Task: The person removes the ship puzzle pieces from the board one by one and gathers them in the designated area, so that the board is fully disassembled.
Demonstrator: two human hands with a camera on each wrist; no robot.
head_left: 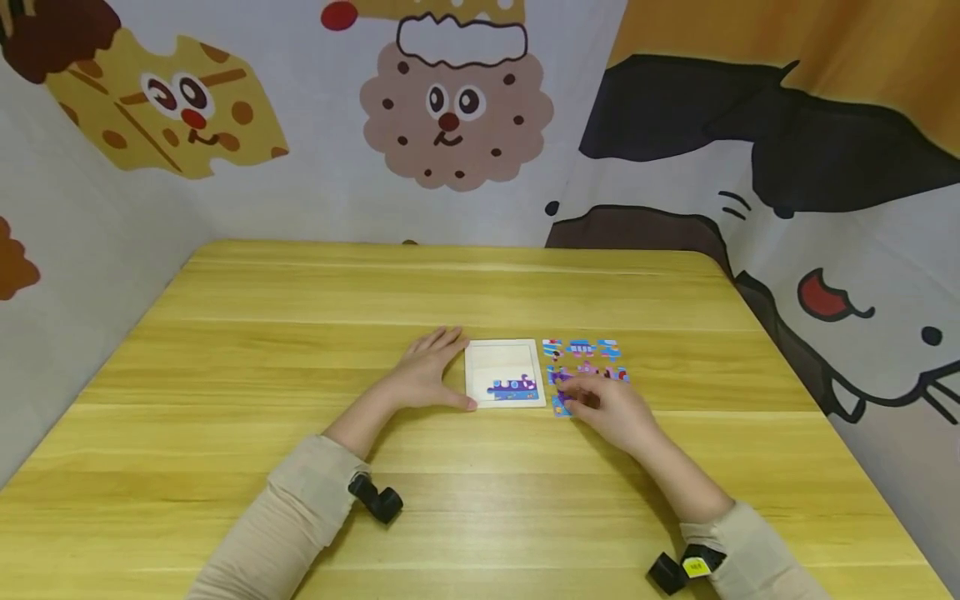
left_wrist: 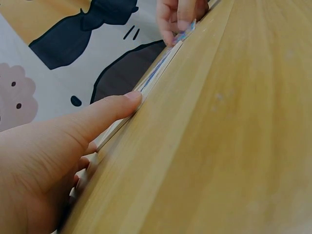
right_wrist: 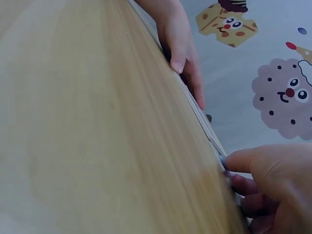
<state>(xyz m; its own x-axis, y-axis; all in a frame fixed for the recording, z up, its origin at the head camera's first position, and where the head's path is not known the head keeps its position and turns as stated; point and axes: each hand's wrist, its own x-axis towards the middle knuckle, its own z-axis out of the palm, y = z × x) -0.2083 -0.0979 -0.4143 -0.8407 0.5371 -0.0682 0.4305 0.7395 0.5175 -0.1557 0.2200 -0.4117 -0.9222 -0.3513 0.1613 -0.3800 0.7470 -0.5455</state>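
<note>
A white square puzzle tray (head_left: 498, 358) lies on the table, with a joined strip of blue and purple jigsaw pieces (head_left: 513, 389) in its lower right part. My left hand (head_left: 429, 372) rests at the tray's left side, thumb and fingers spread along the edge and touching it. To the right of the tray, loose jigsaw pieces (head_left: 581, 348) lie in rows. My right hand (head_left: 617, 410) is over the nearer ones and pinches a jigsaw piece (left_wrist: 184, 34) between thumb and fingers; in the head view the fingers partly cover it.
The wooden table (head_left: 480, 483) extends around the tray on all sides. Behind it hangs a cloth (head_left: 300, 200) printed with cartoon figures. A small black camera (head_left: 377, 498) is strapped to the left wrist, another camera (head_left: 667, 573) to the right.
</note>
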